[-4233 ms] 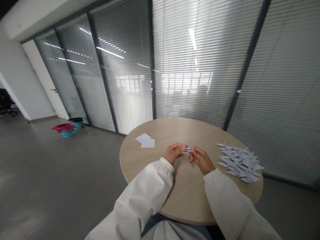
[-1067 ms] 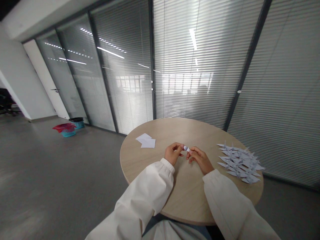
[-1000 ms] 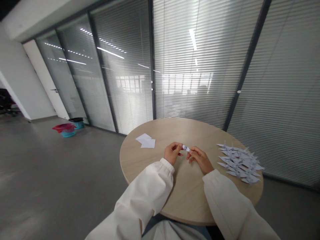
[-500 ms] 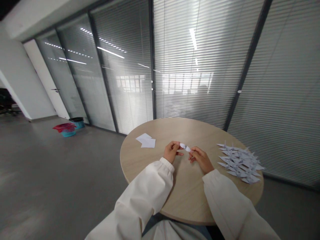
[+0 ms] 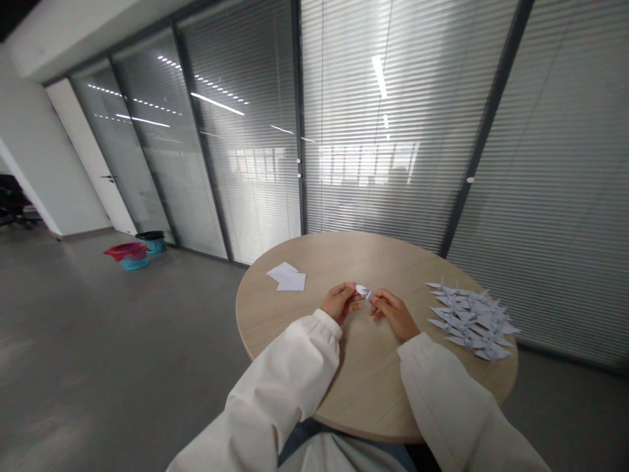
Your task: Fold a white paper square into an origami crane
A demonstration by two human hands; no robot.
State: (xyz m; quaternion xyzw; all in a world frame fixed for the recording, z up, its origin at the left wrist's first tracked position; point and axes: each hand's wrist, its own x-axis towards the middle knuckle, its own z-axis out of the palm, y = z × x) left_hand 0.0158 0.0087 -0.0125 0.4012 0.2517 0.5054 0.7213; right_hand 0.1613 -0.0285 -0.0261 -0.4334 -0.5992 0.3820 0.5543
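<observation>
A small folded white paper crane (image 5: 362,291) is held between my two hands just above the round table. My left hand (image 5: 341,301) pinches its left end between thumb and fingers. At its right end, the closed fingertips of my right hand (image 5: 392,310) grip the paper. Fingers cover both ends, so the crane's full shape is hidden. Several finished white paper cranes (image 5: 472,321) stand packed together on the right side of the table. Flat white paper sheets (image 5: 289,278) lie overlapping on the left side.
The round wooden table (image 5: 354,252) stands close to a glass partition with blinds (image 5: 393,216). On the floor at left are a bin with a red liner (image 5: 130,255) and a dark-lined blue bin (image 5: 154,242). A white door (image 5: 93,157) stands farther back.
My fingers have shifted slightly on the folded paper, and my left fingers have moved a little right. The paper's visible part looks shorter and turned. The crane pile and the sheets are unmoved.
</observation>
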